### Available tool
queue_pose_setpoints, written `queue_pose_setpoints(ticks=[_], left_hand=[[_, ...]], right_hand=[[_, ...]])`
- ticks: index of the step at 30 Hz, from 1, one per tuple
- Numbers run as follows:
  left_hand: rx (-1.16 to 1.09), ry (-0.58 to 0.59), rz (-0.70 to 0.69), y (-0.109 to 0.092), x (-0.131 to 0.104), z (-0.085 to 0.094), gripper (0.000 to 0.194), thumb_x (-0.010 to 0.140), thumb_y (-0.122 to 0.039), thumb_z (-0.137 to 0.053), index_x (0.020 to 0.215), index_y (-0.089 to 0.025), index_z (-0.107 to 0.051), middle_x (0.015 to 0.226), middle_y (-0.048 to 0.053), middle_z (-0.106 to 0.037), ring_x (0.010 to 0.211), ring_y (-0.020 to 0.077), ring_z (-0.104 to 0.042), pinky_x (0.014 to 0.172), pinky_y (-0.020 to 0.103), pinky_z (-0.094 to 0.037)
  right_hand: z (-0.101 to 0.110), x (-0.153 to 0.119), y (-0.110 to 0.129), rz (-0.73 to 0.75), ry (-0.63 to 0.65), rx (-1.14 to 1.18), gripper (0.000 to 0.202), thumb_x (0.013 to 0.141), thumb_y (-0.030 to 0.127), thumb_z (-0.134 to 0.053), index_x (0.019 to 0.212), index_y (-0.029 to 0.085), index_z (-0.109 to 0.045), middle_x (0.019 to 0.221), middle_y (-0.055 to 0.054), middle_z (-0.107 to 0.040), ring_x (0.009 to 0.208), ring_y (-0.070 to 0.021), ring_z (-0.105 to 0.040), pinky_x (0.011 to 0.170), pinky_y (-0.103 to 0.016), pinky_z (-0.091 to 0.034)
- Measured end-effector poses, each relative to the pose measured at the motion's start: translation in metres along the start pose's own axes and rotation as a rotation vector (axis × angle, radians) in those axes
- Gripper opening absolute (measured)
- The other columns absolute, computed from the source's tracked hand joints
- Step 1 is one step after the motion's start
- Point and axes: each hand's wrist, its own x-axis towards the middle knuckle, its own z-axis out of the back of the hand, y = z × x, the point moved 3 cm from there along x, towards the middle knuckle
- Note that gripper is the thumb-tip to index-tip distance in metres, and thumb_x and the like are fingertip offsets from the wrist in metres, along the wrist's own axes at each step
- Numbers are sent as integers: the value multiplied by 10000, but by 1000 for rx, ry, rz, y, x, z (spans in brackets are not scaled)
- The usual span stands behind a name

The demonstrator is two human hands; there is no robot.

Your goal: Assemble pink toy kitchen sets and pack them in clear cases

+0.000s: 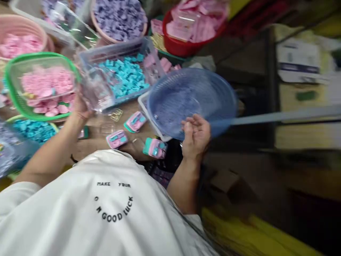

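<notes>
My left hand [82, 106] is closed on clear plastic pieces [99, 90] at the near left corner of a translucent box [125, 96]; motion blurs them and hides some fingers. My right hand [195, 137] is raised at the near rim of a blue basket [221, 96], its fingers curled in toward the thumb. Whatever it may hold is too small to make out. Between my hands, small pink and teal toy cases [117, 139] lie on the table [93, 144], with a second case [135, 121] behind and a third case [156, 148] by the edge.
Turquoise pieces [125, 76] fill the translucent box. A green-rimmed basket [16, 103] of pink parts stands at left. Behind are a tub of purple pieces [119, 17] and a red bowl [173, 44] of pink packets. At right, a pale strap [266, 116] stretches past the blue basket.
</notes>
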Motion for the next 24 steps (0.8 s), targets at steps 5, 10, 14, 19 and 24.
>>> queue_pose_setpoints(ticks=[5,10,14,19,24], left_hand=[[-114,-52,-9,-7,46,-16,813,1075,-503,58,1067,-78,-635,1111,91,-724,1535,209,-276,847,378,-445],[-136,-69,38,2,69,-10,687,1092,-479,-51,1327,-20,-505,1225,47,-693,1360,197,-522,1011,416,-499],[-126,-78,148,22,96,-5,552,1096,-411,-218,1443,-19,-395,1547,146,-466,1343,246,-549,1013,520,-497],[-13,-155,193,32,112,-3,452,1059,-312,-404,1371,13,-441,1579,199,-416,1347,226,-554,1056,443,-485],[14,-71,193,28,103,1,487,1071,-428,-339,1171,-4,-557,1493,214,-530,1396,245,-512,1102,474,-452]], right_hand=[[61,-8,-14,1,-330,-121,412,935,566,-553,1162,225,-595,976,-52,-657,841,-174,-695,796,-354,-597],[30,-50,-27,-99,-102,-176,331,928,464,-602,1095,181,-639,951,-75,-696,844,-181,-695,776,-326,-591],[-19,-80,-36,-92,273,-219,238,935,377,-566,1037,187,-665,948,-98,-721,835,-202,-695,775,-351,-593],[-64,-98,-40,-47,520,-195,204,942,306,-513,1010,185,-662,919,-105,-710,841,-219,-685,823,-382,-580],[-74,-90,-44,-16,561,-217,191,939,286,-532,1048,193,-657,954,-102,-697,918,-240,-674,864,-396,-562]])
